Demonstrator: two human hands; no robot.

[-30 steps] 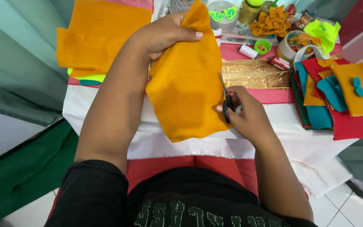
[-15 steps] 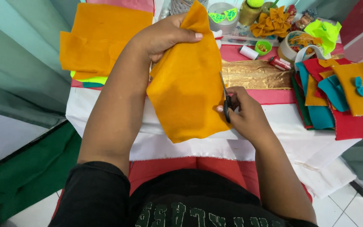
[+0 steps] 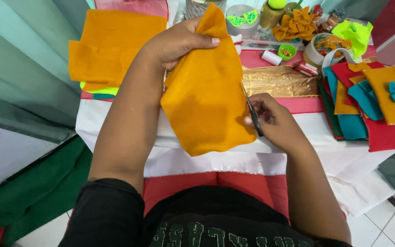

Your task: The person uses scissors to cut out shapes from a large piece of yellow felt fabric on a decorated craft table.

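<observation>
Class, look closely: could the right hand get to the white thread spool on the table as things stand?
Probably not freely: the right hand is shut on the scissors at the orange felt; the white spool lies unobstructed beyond.

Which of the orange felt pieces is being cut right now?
The orange felt piece held up by the left hand, scissors at its edge; the others lie flat on the table.

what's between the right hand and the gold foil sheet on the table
Head view: only a strip of pink cloth lies between the right hand and the gold foil sheet; nothing else sits there.
</observation>
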